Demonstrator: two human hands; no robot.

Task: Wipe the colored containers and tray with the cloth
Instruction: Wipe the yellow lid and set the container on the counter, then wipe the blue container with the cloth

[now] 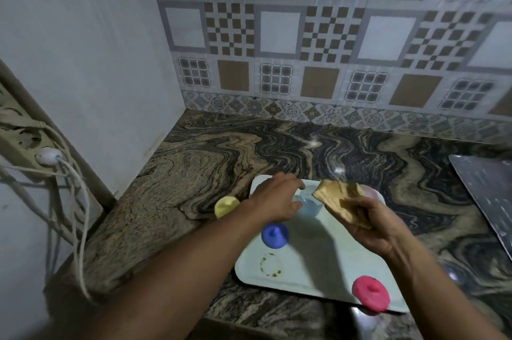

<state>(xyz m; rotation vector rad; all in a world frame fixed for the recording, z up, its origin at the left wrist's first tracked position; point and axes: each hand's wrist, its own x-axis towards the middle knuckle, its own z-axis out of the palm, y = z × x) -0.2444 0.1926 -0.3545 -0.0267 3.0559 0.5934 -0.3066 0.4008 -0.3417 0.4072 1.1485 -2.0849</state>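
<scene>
Marbled counter (221, 151) under patterned tiles (279, 32); right hand (371, 226) grips cloth (338, 198), left hand (277, 198) seemingly open.

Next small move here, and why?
Probably close the left hand on the pale blue container and lift it to the cloth: that hand is at it on the tray, and the right hand holds the cloth beside it.

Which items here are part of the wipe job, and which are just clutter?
Job: cloth in right hand, tray, blue container, red container, yellow container, pale blue container, pink container.
Clutter: power strip, white plug, metal sheet.
</scene>
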